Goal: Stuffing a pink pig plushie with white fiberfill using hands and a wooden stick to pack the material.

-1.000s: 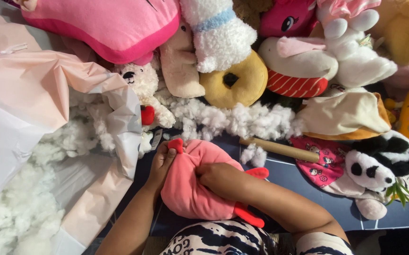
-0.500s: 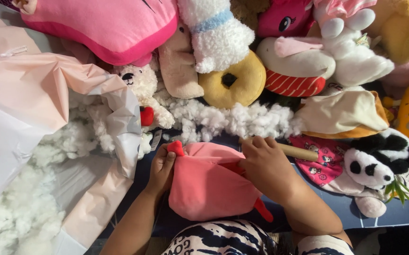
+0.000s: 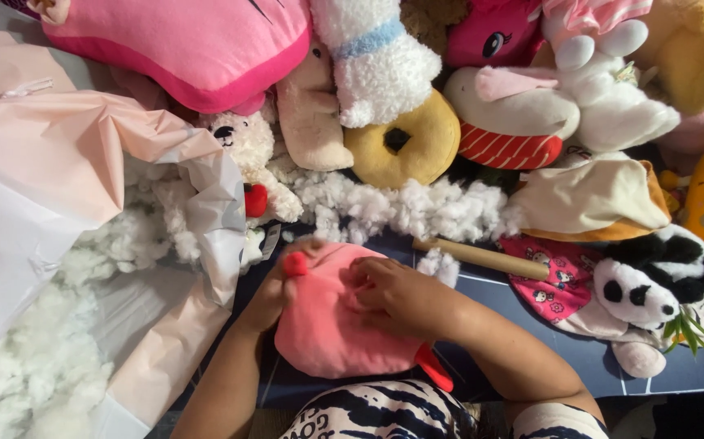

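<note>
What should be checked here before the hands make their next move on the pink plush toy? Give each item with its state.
1. Left hand grips the pink plush toy at its upper left edge: ok.
2. Right hand presses on the toy's top: ok.
3. Toy's opening visible: cannot tell, the hands cover it.
4. Loose white stuffing lies on the mat just beyond the toy: ok.
5. Wooden stick lies free beside the right hand, untouched: ok.
6. Open bag of stuffing sits at the left: ok.
</note>
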